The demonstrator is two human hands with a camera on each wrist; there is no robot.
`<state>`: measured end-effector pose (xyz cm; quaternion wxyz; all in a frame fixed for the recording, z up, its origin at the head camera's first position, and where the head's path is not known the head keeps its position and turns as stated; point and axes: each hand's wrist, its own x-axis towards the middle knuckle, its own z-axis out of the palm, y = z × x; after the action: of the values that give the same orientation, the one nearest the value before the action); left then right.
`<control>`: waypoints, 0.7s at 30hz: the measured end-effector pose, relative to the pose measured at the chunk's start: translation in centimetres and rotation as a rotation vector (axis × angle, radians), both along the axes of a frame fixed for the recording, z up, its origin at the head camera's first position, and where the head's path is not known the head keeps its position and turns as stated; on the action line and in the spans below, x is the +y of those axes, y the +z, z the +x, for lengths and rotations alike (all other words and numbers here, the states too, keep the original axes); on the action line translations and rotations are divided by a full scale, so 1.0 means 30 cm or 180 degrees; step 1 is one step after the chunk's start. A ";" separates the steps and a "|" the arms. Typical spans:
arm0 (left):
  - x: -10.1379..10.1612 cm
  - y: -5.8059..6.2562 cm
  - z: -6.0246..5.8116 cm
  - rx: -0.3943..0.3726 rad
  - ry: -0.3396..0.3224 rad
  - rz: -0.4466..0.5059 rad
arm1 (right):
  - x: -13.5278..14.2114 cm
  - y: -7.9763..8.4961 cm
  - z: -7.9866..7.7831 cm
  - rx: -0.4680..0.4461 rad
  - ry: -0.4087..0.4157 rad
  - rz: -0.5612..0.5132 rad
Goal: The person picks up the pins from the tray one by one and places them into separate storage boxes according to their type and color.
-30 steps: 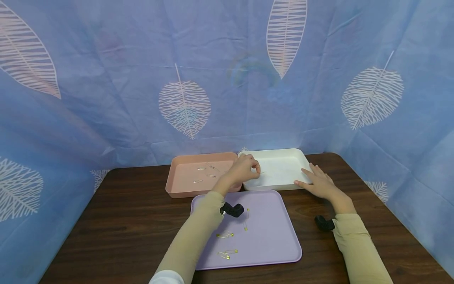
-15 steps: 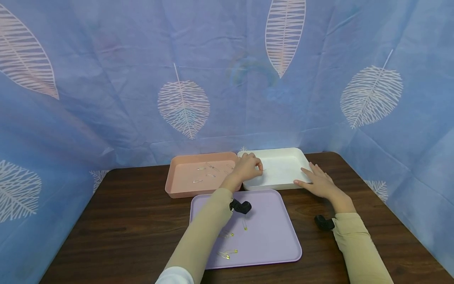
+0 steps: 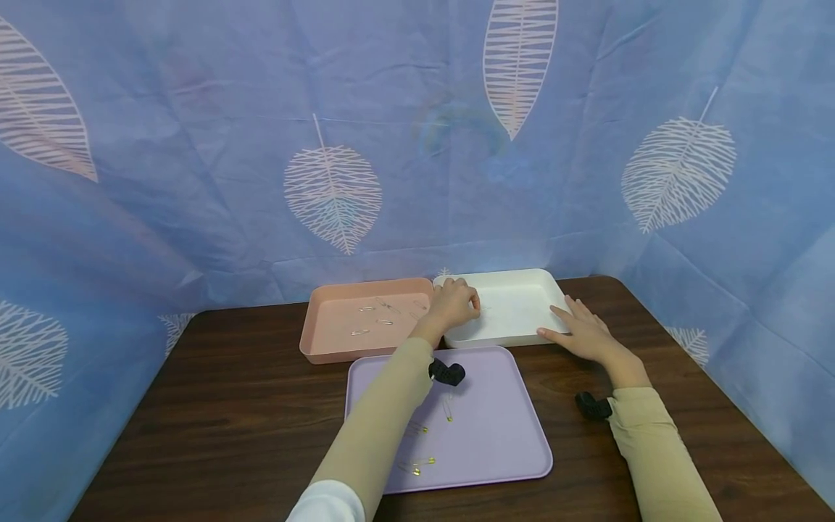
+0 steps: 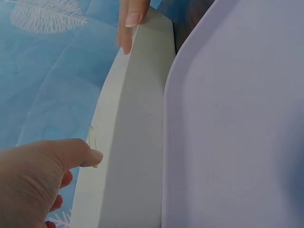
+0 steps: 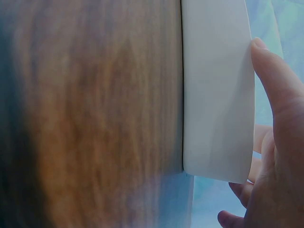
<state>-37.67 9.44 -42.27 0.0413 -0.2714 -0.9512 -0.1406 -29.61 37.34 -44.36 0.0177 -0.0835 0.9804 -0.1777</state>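
Observation:
Over the left part of the white tray (image 3: 505, 337), my left hand (image 3: 450, 304) pinches a safety pin (image 4: 92, 137) between thumb and fingers. That pin stands up past the thumb tip in the left wrist view; in the head view it is too faint to make out well. My right hand (image 3: 587, 335) rests at the white tray's right front corner, fingers spread and thumb touching the rim. Several safety pins (image 3: 385, 321) lie in the pink tray (image 3: 322, 341) to the left. Yellow-headed safety pins (image 3: 448, 412) lie on the purple tray (image 3: 496, 435), partly hidden by my left forearm.
All three trays stand on a dark wooden table (image 3: 215, 406). The pink and white ones sit side by side at its back edge, with the purple one in front. A blue leaf-printed curtain (image 3: 404, 181) hangs behind and on both sides.
My left forearm has swung a little to the right, and the left hand stays over the white tray with the pin. My right hand keeps its place on the tray corner.

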 end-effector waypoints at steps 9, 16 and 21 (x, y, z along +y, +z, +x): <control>0.004 -0.009 -0.019 -0.0054 0.0081 -0.0023 | 0.000 0.000 -0.003 0.0018 -0.0012 0.0035; 0.002 -0.008 -0.018 -0.0103 0.0078 0.0029 | 0.000 0.004 0.001 -0.0004 -0.0005 0.0025; -0.002 -0.013 -0.018 -0.0106 0.0051 0.0059 | 0.002 0.007 0.003 0.0003 -0.0012 0.0007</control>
<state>-38.22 9.38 -42.65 0.0291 -0.2611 -0.9526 -0.1536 -29.52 37.40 -44.16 0.0171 -0.0817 0.9807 -0.1766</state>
